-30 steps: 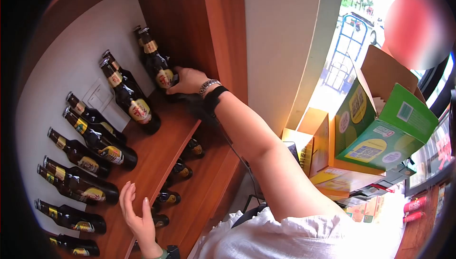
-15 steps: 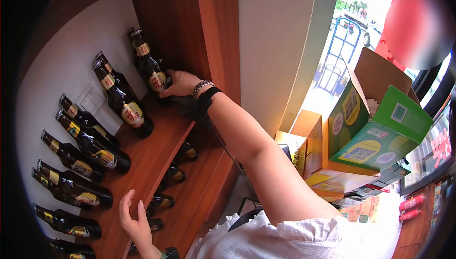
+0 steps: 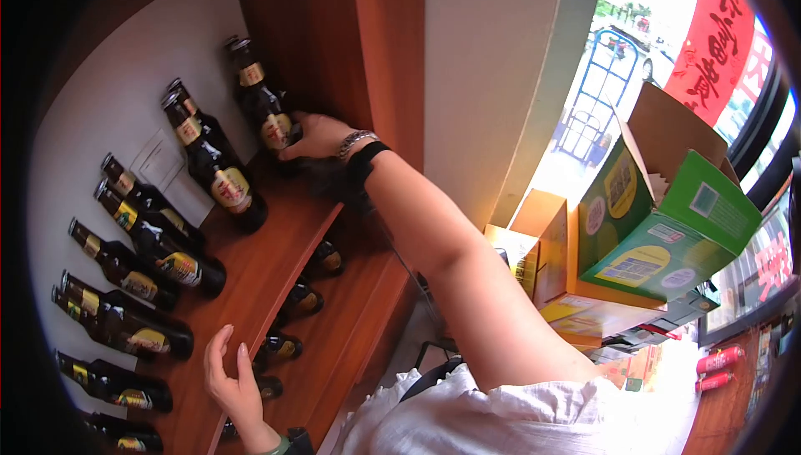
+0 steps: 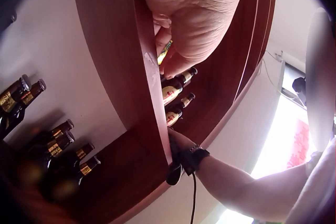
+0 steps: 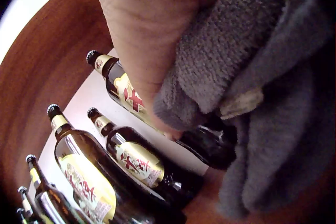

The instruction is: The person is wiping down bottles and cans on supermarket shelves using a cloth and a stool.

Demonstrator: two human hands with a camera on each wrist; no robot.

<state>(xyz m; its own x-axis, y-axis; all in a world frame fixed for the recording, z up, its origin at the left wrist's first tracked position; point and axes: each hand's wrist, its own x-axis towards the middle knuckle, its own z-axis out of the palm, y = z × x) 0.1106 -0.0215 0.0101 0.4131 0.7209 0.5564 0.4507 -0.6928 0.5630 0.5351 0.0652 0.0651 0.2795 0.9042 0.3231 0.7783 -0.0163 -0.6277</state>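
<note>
My right hand (image 3: 321, 136) is at the far end of the upper shelf, beside a dark beer bottle (image 3: 265, 105) with a cream label. A dark grey cloth (image 5: 226, 50) is bunched in that hand, as the right wrist view shows, and hangs over the lower part of a bottle (image 5: 123, 85). My thumb lies against this bottle near its label. My left hand (image 3: 234, 376) hovers by the shelf's front edge, fingers loosely bent and holding nothing. In the left wrist view the left hand (image 4: 197, 19) overlaps the shelf edge (image 4: 152, 77).
Pairs of beer bottles (image 3: 221, 184) stand along the upper wooden shelf (image 3: 275, 246), with more bottles (image 3: 304, 298) on the shelf below. A wooden side panel (image 3: 388, 55) closes the far end. To the right, a green open carton (image 3: 667, 230) sits on other boxes.
The head view has shifted slightly. My right hand stays at the end bottle with the cloth, and my left hand keeps nearly the same place at the shelf edge.
</note>
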